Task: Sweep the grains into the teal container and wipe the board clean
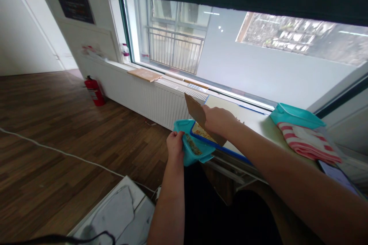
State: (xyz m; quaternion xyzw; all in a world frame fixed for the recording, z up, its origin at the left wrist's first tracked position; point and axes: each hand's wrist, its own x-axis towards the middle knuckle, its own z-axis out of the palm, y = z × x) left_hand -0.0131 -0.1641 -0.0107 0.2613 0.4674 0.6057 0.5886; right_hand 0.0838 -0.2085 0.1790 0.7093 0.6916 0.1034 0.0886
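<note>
My left hand (pixel 175 144) grips the near edge of a teal plastic container (pixel 192 146), holding it just below the corner of a white board with a blue rim (pixel 230 149). Grainy crumbs lie inside the container and on the board's corner. My right hand (pixel 219 120) is closed on a piece of brown cardboard (pixel 196 111), held upright with its lower edge against the board, next to the crumbs. The board lies on the table by the window.
A teal lid (pixel 296 115) and a red-and-white striped cloth (pixel 309 142) lie on the table to the right. A phone (pixel 337 176) sits near them. A white radiator (pixel 161 101) runs under the window. A red fire extinguisher (pixel 94 91) stands on the wooden floor.
</note>
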